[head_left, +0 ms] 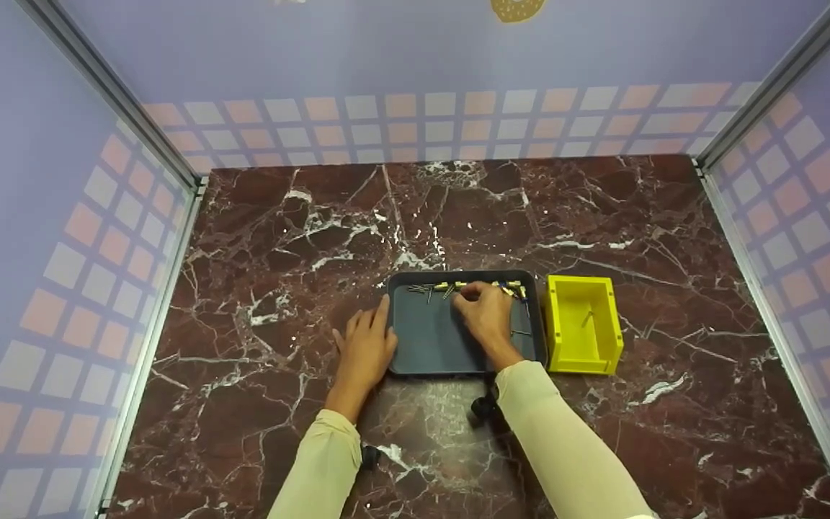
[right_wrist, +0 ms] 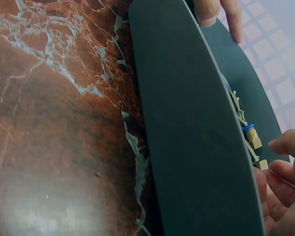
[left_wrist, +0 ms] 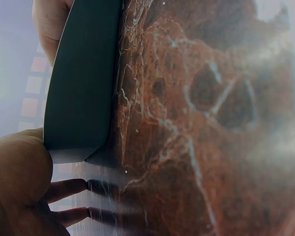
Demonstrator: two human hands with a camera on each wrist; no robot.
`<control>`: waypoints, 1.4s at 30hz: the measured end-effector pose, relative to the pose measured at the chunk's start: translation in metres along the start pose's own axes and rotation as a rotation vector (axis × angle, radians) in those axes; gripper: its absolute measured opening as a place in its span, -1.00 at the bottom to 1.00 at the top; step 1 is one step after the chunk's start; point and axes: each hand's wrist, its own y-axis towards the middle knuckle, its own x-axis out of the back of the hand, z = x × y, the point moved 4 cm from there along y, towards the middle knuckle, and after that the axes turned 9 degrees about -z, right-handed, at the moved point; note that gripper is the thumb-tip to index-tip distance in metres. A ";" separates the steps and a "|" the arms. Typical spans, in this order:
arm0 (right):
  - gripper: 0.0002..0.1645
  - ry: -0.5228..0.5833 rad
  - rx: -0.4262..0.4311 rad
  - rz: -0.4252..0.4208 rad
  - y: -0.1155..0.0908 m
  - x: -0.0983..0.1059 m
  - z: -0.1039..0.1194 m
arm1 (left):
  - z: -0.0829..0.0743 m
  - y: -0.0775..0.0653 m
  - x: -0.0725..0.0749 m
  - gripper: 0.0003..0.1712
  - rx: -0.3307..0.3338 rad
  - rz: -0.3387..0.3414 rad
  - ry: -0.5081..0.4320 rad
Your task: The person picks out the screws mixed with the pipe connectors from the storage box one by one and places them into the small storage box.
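A dark grey tray lies on the marbled table. Along its far side are several screws and brass fittings, one with a blue collar. My left hand rests against the tray's left wall, fingers extended; in the left wrist view its thumb side touches the tray corner. My right hand reaches inside the tray, fingers bent down among the small parts. Up close, the right fingertips are beside a brass fitting; whether they pinch anything is hidden. One long screw lies at the tray's right.
A yellow open bin stands right against the tray's right side, with one screw inside it. Printed panels enclose the table at the back and both sides.
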 end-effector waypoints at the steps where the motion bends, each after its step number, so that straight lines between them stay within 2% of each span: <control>1: -0.79 0.000 0.001 -0.001 0.000 -0.001 0.001 | 0.000 0.000 0.000 -0.30 -0.002 -0.001 0.001; 12: -0.82 -0.057 -0.036 -0.023 -0.001 -0.006 0.007 | 0.000 0.001 -0.001 -0.30 -0.005 -0.010 0.002; 20: -0.83 -0.095 -0.121 -0.033 -0.003 -0.008 0.009 | -0.002 -0.002 0.001 -0.31 -0.036 -0.024 -0.019; 42: -0.84 -0.111 -0.211 -0.090 -0.007 -0.014 0.009 | 0.000 0.000 0.000 -0.30 -0.007 -0.006 0.007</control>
